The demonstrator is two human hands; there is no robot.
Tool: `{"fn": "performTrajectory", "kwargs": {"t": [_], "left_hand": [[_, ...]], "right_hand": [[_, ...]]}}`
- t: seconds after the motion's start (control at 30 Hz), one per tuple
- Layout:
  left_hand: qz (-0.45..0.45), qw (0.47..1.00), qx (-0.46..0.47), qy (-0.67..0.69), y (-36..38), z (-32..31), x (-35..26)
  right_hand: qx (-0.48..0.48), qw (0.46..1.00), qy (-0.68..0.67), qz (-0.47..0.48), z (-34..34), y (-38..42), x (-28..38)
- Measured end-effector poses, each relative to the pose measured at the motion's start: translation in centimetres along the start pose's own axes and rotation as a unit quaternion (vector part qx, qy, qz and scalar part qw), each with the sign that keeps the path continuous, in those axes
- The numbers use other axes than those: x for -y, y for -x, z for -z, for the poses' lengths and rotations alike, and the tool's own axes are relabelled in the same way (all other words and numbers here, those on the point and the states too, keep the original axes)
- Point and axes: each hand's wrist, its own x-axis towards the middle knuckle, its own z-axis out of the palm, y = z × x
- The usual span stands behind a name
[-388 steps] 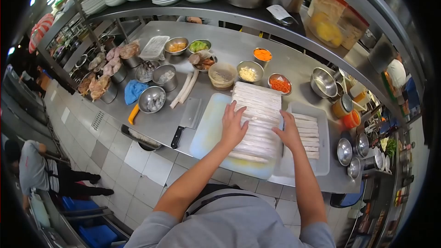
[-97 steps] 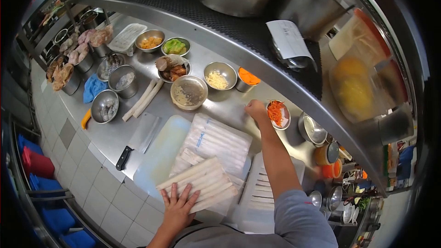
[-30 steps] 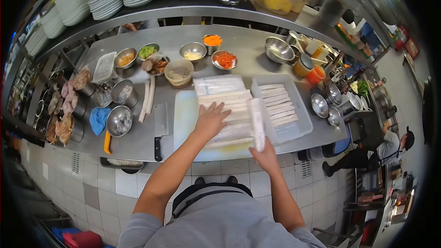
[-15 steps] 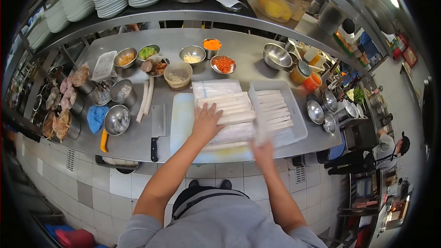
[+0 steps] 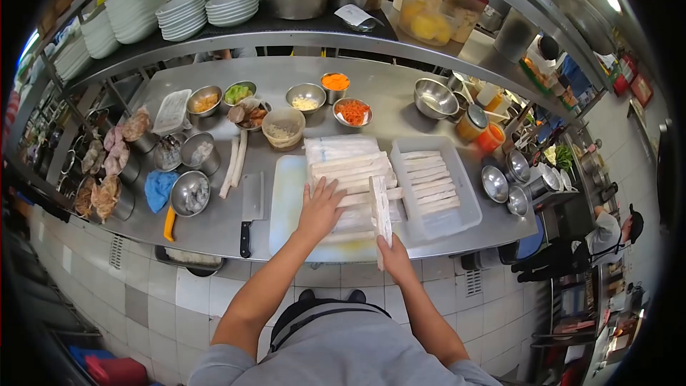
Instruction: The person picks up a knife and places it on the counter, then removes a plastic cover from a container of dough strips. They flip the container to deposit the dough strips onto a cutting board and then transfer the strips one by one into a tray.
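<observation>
My left hand [image 5: 321, 209] lies with its fingers spread on the left ends of a stack of long white strips [image 5: 354, 166]. Clear plastic wrapping shows around the stack, which rests on a pale cutting board [image 5: 286, 196]. In my right hand [image 5: 394, 256] is a flat, whitish strip [image 5: 381, 214], gripped near its lower end and held upright across the right side of the stack. Just to the right, a translucent plastic tub [image 5: 468, 209] contains a row of several similar strips [image 5: 431, 184].
A cleaver [image 5: 252, 196] lies left of the board, beside two loose white rolls [image 5: 234, 164]. Metal bowls of shredded orange food [image 5: 353, 112] and other ingredients stand behind. Plates [image 5: 232, 7] line the overhead shelf [image 5: 286, 41]. A person [image 5: 607, 236] stands at far right.
My right hand has moved left from beside the tub to the stack, and the strip in it now shows clearly. My left hand remains on the stack. The whole view has shifted slightly.
</observation>
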Motion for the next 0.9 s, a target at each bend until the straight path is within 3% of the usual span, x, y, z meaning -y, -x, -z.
{"fn": "performTrajectory", "kwargs": {"t": [0.07, 0.13, 0.33, 0.4, 0.47, 0.6, 0.67, 0.9], "left_hand": [[-0.025, 0.997, -0.064, -0.015, 0.3, -0.1, 0.0], [-0.019, 0.998, -0.057, 0.005, 0.4, 0.5, -0.2], [-0.020, 0.998, -0.060, 0.014, 0.3, 1.2, -0.6], [-0.027, 0.998, -0.057, 0.020, 0.2, 2.0, -0.6], [0.026, 0.998, 0.025, 0.044, -1.1, 3.2, -0.3], [0.000, 0.996, 0.033, 0.079, -3.8, 4.0, 1.1], [0.094, 0.978, 0.097, 0.161, -4.7, 4.1, 1.6], [0.078, 0.993, 0.078, 0.036, -4.7, 3.6, 1.1]], "right_hand": [[-0.014, 0.999, -0.046, -0.013, -0.5, -0.8, -2.9], [-0.061, 0.983, -0.169, -0.042, -1.0, -1.3, -4.0], [-0.079, 0.965, -0.246, -0.049, 1.0, 0.4, -1.8], [-0.060, 0.966, -0.247, -0.053, 2.3, 1.0, -1.6], [-0.044, 0.966, -0.248, -0.054, 2.7, 1.1, -1.6], [-0.050, 0.973, -0.222, -0.034, 2.7, 1.4, -1.5], [-0.055, 0.974, -0.218, -0.032, 2.5, 1.8, -2.3], [-0.060, 0.979, -0.191, -0.033, 2.0, 0.6, -3.6]]}}
